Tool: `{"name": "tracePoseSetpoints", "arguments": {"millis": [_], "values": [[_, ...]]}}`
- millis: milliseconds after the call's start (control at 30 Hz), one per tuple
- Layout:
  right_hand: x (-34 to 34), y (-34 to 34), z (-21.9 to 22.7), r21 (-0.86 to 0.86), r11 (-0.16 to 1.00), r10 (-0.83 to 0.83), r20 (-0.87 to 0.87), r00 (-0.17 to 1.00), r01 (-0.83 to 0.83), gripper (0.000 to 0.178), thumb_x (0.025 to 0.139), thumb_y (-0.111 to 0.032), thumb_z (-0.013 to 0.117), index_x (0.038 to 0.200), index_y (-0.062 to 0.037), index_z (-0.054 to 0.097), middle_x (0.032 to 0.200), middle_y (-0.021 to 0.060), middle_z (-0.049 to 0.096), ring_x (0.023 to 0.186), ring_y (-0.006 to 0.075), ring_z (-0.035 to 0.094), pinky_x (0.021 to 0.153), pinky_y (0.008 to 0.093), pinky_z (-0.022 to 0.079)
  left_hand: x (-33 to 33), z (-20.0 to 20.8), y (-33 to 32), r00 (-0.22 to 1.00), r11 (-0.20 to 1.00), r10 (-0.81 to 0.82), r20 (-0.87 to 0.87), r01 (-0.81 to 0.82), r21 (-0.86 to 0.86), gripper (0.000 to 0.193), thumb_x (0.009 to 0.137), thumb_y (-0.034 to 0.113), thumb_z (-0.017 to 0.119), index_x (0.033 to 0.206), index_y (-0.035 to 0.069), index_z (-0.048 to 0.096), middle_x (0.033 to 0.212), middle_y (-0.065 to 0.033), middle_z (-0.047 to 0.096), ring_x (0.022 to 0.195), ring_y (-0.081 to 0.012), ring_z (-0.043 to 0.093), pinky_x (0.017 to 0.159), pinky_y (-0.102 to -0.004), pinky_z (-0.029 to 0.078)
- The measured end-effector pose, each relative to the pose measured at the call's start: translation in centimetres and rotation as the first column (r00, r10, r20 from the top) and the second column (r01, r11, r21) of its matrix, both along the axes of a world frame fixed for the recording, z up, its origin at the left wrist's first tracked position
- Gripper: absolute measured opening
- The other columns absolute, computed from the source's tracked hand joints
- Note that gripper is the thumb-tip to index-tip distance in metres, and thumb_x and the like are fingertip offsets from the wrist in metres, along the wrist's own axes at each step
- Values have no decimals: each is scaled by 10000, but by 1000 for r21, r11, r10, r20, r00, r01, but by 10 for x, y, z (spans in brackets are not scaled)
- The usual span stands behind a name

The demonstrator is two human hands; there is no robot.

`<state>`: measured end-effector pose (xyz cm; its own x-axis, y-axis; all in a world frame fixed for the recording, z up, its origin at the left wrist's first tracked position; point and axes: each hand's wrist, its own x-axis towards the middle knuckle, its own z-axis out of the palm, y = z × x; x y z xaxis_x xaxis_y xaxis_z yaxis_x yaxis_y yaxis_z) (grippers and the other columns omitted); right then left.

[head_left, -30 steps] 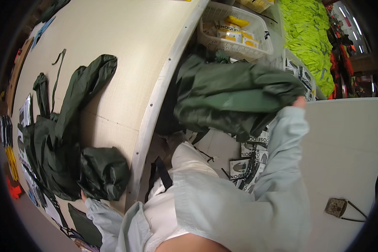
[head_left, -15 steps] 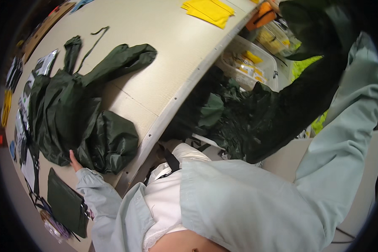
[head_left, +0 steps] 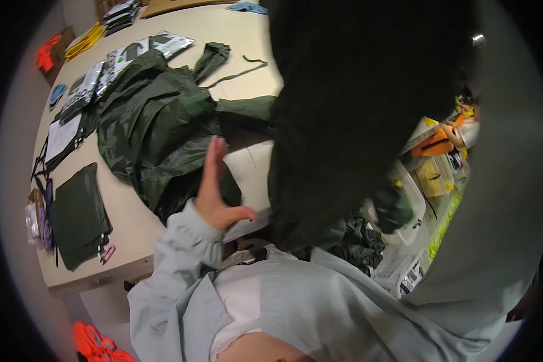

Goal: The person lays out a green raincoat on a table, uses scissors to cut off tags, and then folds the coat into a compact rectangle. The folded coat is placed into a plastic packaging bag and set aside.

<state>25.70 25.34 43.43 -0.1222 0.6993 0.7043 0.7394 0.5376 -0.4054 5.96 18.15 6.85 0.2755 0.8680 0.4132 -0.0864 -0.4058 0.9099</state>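
My left hand [head_left: 214,196] is raised over the near side of the table, its fingers stretched out and the thumb spread; nothing is in it. Just beyond it a crumpled dark green garment [head_left: 157,120] of thin shiny fabric lies on the table, one sleeve reaching right. A large dark green piece [head_left: 350,120] hangs in front of me and covers the right part of the table. My right arm [head_left: 501,199] in its pale sleeve is lifted at the right, and the right hand does not show. Its hold on the hanging piece cannot be seen.
Folded dark green fabric [head_left: 78,214] lies on the left of the table, beside a small pink-handled tool [head_left: 108,254]. Silver printed packages [head_left: 127,63] and yellow cloth [head_left: 84,41] are farther back. At right stands a pale bin [head_left: 413,223]; an orange bundle [head_left: 99,344] is low left.
My left hand has come off the garment on the table and moved right, fingers spread. The dark green piece from the right now hangs across the middle. The view has turned left.
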Motion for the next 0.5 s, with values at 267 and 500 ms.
{"name": "tracePoseSetpoints", "arguments": {"millis": [267,500], "values": [[-119,-4,-164,-686,570,432,-219,875,-452,335,768,-214,613,1010,15,579,809,186,630,788,305,612,702,401,483,4,-74,126,761,526,609,-223,-598,-605,933,624,291,754,1305,-10,190,1282,-186,349,1167,-257,336,974,-335,300],[68,5,-362,-434,901,67,108,992,-14,498,763,-276,645,1164,-9,521,1186,191,515,1126,323,475,948,363,386,-18,-90,136,787,593,567,242,-186,-783,284,826,167,511,1045,-5,568,982,-121,619,868,-262,595,785,-376,476]]}}
